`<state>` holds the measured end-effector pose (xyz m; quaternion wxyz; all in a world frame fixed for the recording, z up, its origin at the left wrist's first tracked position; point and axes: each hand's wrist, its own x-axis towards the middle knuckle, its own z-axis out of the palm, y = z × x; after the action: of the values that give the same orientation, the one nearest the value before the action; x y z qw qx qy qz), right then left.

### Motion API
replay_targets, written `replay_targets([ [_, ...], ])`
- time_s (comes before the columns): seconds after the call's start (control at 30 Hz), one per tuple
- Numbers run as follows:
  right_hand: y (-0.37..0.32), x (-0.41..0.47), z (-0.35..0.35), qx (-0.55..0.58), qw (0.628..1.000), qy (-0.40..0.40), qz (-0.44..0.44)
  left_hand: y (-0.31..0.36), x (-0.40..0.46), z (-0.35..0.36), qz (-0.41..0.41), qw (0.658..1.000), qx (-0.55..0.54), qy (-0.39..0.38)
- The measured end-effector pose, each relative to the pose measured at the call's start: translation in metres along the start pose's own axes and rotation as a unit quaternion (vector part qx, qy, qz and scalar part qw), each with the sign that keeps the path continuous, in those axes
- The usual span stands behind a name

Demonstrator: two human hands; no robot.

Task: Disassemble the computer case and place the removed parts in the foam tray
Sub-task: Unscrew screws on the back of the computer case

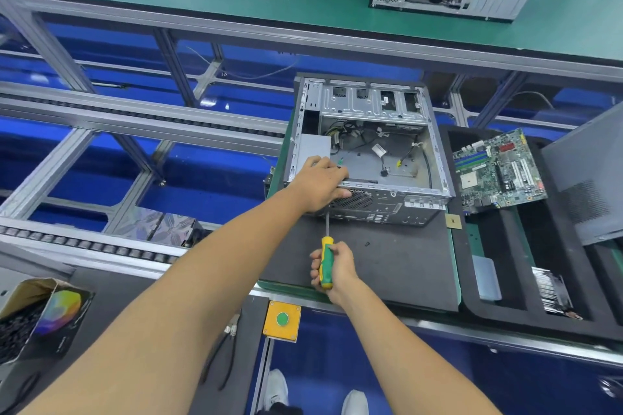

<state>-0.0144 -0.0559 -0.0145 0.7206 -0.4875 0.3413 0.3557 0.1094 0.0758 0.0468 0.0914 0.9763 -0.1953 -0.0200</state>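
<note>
Two hands share the work: your left hand (pixel 320 184) clamps its grip over the computer case (pixel 367 152) rim to steady it, while your right hand (pixel 332 268) holds the screwdriver (pixel 326 261) handle, shaft aimed at the near panel.

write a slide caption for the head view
Left hand steadies the open grey metal computer case while the right hand drives a green-and-yellow-handled screwdriver into its rear panel.

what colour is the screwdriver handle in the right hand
Green and yellow, on the screwdriver handle gripped by the right hand; the head view shows it clearly.
</note>
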Motion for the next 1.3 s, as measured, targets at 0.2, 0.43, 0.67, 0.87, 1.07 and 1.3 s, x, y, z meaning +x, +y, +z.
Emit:
replay_targets([
  [0.2, 0.003, 0.003, 0.003, 0.007, 0.999, 0.022, -0.042, -0.003, 0.003, -0.003, -0.001, 1.0, -0.01, -0.029],
  [0.43, 0.001, 0.007, -0.007, -0.081, 0.991, 0.074, -0.073, -0.004, 0.004, -0.002, 0.001, 0.999, -0.02, -0.034],
  [0.67, -0.006, 0.003, -0.015, -0.113, 0.988, 0.077, -0.077, -0.003, 0.003, -0.002, 0.003, 1.0, -0.016, -0.02],
  [0.87, -0.005, 0.001, -0.016, -0.115, 0.988, 0.078, -0.073, -0.003, 0.003, -0.002, 0.004, 1.0, -0.015, -0.019],
  [1.07, -0.007, -0.001, -0.016, -0.119, 0.988, 0.071, -0.07, -0.003, 0.002, -0.002, 0.0, 1.0, -0.015, -0.018],
  [1.3, -0.008, -0.002, -0.015, -0.118, 0.987, 0.076, -0.077, -0.002, 0.002, -0.003, 0.004, 1.0, -0.017, -0.015],
])
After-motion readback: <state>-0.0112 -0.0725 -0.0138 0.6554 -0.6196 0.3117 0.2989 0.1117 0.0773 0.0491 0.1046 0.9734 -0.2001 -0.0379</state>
